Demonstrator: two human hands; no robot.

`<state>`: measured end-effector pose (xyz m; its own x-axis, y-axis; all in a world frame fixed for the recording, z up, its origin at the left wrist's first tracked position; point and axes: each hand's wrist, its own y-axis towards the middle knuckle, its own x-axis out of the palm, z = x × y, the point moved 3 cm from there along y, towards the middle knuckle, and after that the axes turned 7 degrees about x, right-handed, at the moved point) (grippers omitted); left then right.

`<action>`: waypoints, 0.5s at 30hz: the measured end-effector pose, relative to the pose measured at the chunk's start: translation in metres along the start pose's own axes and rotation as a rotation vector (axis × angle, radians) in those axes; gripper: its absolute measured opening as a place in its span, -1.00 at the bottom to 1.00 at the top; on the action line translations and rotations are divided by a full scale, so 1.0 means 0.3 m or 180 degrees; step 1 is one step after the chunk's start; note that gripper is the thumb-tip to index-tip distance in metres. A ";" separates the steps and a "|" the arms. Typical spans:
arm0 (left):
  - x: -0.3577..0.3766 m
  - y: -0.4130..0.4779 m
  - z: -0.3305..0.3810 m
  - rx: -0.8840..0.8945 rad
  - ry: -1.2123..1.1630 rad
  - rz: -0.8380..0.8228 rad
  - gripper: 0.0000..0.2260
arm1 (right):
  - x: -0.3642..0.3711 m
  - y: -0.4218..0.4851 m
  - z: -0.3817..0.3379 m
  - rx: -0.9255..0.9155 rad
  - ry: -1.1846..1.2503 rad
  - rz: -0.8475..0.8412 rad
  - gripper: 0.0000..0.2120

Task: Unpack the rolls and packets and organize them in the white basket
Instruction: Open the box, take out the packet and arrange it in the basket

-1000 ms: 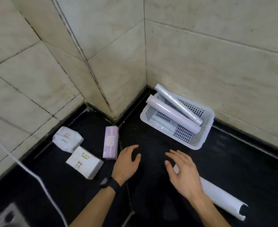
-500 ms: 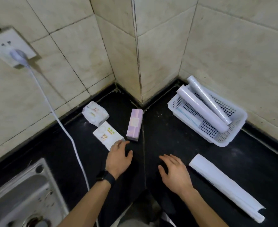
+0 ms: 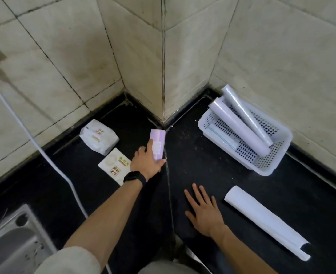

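My left hand (image 3: 146,163) grips the near end of a lilac packet (image 3: 158,144) that lies on the black counter by the wall corner. My right hand (image 3: 203,211) rests flat and open on the counter, fingers spread. The white basket (image 3: 270,171) stands at the right against the wall. Inside it two long pale rolls (image 3: 240,127) lie diagonally, and a flat clear packet (image 3: 220,138) sits under them. Left of my left hand lie a flat white packet (image 3: 113,168) and a puffy white packet (image 3: 98,138). An empty white wrapper tube (image 3: 266,220) lies right of my right hand.
A white cable (image 3: 44,155) runs down the left wall and across the counter. A steel sink (image 3: 10,244) fills the bottom left corner. Tiled walls close the counter at the back, with an outer corner jutting toward me.
My left hand has moved forward past the flat white packet and closed on the lilac packet. My right hand stays flat on the counter. The view has shifted right.
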<state>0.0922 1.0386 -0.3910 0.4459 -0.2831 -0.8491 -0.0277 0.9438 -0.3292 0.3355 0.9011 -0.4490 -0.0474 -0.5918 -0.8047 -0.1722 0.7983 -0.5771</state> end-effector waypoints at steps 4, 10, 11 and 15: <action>-0.005 0.014 0.045 -0.0373 -0.0778 0.0123 -0.23 | -0.032 -0.004 -0.004 0.0036 0.0145 -0.0178 -0.28; -0.010 -0.111 0.232 -0.0982 -0.4067 -0.0347 -0.07 | -0.247 -0.084 -0.036 0.0966 0.3963 -0.0474 -0.13; -0.004 -0.143 0.274 -0.0921 -0.4262 -0.0479 -0.06 | -0.274 -0.113 -0.025 0.1067 0.4490 -0.0394 -0.09; 0.042 -0.265 0.415 -0.0657 -0.4514 -0.0752 0.01 | -0.330 -0.232 0.053 0.1026 0.5444 0.0198 -0.18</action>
<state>0.2115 0.9811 -0.3241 0.9473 0.0932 0.3065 0.0991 0.8244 -0.5572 0.3677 0.9058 -0.3315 -0.9811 0.1679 0.0956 0.0464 0.6851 -0.7270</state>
